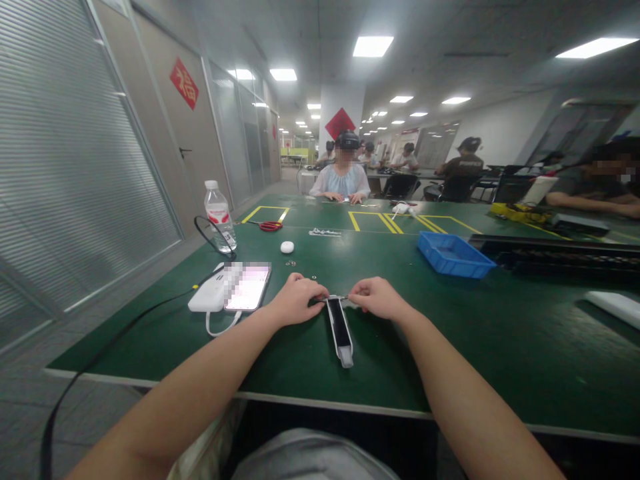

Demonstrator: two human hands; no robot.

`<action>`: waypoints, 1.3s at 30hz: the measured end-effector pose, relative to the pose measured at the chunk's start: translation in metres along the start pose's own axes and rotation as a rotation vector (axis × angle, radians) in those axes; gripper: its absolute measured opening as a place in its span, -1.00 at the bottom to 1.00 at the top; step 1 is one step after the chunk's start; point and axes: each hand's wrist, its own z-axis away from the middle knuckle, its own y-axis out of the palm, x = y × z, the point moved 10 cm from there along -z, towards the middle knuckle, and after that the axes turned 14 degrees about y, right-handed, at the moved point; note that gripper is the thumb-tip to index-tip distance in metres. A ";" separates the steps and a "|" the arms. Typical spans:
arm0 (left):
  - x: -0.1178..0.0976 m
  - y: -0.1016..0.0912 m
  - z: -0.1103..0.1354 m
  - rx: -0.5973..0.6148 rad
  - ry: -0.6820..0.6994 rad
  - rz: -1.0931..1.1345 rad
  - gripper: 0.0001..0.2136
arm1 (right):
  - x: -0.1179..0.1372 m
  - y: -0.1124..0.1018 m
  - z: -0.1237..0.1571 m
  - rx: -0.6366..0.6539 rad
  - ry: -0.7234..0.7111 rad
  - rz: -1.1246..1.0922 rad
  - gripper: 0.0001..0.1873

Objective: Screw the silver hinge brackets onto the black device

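A long, narrow black strip with a white edge (340, 327) lies on the green table in front of me, its grey end (346, 357) toward me. At its far end, my left hand (300, 300) closes thumb and fingers on the left corner, where a thin dark piece shows under the thumb. From the other side my right hand (379, 298) pinches the right corner. A thin crosswise part shows between the fingertips; its exact form is too small to tell. Several small metal-looking pieces (291, 263) lie beyond my left hand, near a white rounded case (287, 247).
On the left are a phone (253, 287), a white power bank (207, 293) with cable, and a water bottle (219, 217). Red-handled scissors (270, 226) lie farther back. A blue tray (453, 255) stands right. A person (341, 177) sits opposite, hands on the table.
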 end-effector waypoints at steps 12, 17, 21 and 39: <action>0.000 -0.001 -0.001 0.022 -0.008 -0.009 -0.85 | 0.005 0.000 0.003 0.002 -0.017 0.007 -0.80; -0.002 -0.001 -0.001 0.023 -0.007 0.001 -0.85 | 0.008 0.000 0.005 0.000 -0.025 0.025 -0.80; -0.001 -0.001 -0.001 0.021 -0.007 -0.010 -0.86 | 0.010 0.001 0.005 -0.011 -0.040 0.038 -0.81; 0.000 0.000 -0.001 0.020 -0.002 -0.017 -0.85 | 0.013 0.001 0.008 -0.017 -0.041 0.043 -0.83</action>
